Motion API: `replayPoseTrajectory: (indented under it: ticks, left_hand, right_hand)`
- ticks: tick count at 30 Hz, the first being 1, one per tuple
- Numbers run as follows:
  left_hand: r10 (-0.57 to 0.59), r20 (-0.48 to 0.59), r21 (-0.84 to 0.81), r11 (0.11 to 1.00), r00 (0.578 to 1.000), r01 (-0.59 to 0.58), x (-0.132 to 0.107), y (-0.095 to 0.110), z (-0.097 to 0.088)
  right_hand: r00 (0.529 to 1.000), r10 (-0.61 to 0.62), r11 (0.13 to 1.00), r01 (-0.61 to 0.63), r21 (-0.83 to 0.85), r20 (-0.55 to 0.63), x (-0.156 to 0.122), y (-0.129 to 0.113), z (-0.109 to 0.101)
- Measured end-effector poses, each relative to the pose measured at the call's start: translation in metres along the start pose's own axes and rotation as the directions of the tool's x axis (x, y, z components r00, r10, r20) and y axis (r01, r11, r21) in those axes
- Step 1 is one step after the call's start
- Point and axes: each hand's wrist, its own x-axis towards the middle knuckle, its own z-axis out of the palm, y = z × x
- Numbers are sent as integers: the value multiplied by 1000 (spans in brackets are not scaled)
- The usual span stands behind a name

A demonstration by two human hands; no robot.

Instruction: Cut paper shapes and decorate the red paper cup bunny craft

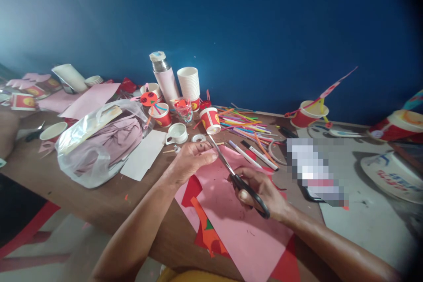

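My right hand [269, 194] is wrapped round the handles of black-handled scissors [248, 188], whose blades point up and away towards my left hand. My left hand [191, 162] is closed in a pinch, thumb against fingers, right beside the blade tips. Whatever it pinches is too small or hidden to make out. Beneath both hands lies a pink sheet of paper [244, 238] with small dark marks. Red paper [191, 190] and an orange paper offcut with a green patch [205, 225] stick out at its left side.
Beyond my hands are a tipped red paper cup [209, 120], a white mug [176, 133], colourful pipe cleaners [244, 123] and markers [261, 155]. A clear plastic bag [99, 150] lies left. Stacked cups [189, 83] and a flask [165, 80] stand by the blue wall. A blurred-out phone [313, 172] lies right.
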Motion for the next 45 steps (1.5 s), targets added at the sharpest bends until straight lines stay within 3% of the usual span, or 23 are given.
replayPoseTrajectory:
  ticks: [14, 24, 31, 36, 45]
  left_hand:
    - [133, -121, -59, 988, 984, -141, -2, 0, 14]
    - [87, -114, -86, 992, 990, -97, -3, -1, 15]
    - [109, -182, -105, 986, 977, -130, -3, -3, 19]
    - [93, -132, -94, 990, 987, -106, -4, 1, 16]
    - [55, -75, -14, 998, 996, -56, -4, 5, 3]
  right_hand:
    - [997, -64, 997, 63, -46, -34, -1, -3, 0]
    - [997, -43, 999, 41, -24, -64, -1, -9, 6]
    - [997, -26, 999, 25, -25, -71, -1, -12, 7]
    - [998, -57, 997, 56, -53, -18, -2, -8, 2]
    - [999, -4, 996, 8, -91, 45, -3, -16, -1]
